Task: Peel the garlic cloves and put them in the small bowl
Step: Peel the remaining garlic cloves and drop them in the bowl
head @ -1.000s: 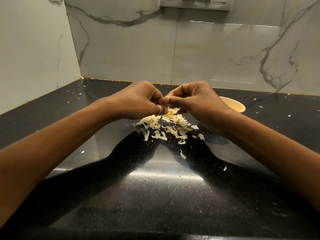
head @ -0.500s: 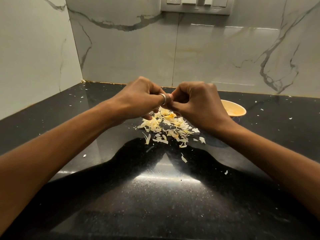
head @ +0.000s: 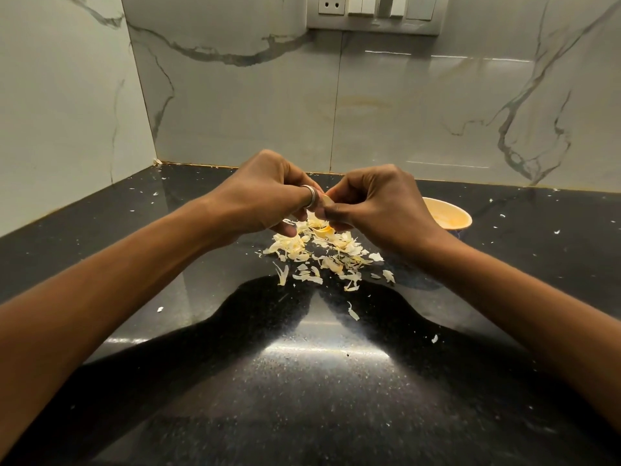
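Both hands meet at frame centre.
Left hand and right hand, fingers curled, pinch one garlic clove between them.

Garlic clove: only a pale sliver is showing between the pinching fingertips of the left hand and right hand; peel state not readable. The right hand is covering the small bowl on its left side, and the bowl's contents are washing out in glare. The top edge is cutting off the switch plate.

The countertop is glossy black speckled stone, the wall tiles polished veined marble, the garlic peels papery, the ring shiny metal.
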The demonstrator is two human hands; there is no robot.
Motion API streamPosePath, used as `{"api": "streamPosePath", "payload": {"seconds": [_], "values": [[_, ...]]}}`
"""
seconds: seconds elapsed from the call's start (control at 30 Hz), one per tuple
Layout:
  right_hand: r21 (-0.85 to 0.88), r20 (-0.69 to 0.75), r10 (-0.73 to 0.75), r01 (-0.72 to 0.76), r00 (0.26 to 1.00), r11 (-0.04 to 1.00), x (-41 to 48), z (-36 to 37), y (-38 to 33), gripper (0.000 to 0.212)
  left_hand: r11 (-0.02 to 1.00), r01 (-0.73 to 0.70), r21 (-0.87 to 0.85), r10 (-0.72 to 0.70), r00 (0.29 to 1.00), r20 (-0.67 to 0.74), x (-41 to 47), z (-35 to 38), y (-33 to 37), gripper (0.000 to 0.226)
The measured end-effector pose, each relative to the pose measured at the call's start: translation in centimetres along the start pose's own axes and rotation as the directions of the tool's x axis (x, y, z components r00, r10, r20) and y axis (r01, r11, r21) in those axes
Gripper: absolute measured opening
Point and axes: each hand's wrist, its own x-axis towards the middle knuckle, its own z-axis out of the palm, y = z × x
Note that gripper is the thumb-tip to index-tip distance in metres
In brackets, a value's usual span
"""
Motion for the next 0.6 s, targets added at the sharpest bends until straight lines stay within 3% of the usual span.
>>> {"api": "streamPosePath", "payload": {"seconds": [0.6], "values": [[0.118,0.072,0.104,-0.112,0.992,0.987,0.06,-0.04,-0.36,0.015,1.000,-0.024,0.012,0.024,1.000,0.006,-0.10,-0.10,-0.11,0.014]]}}
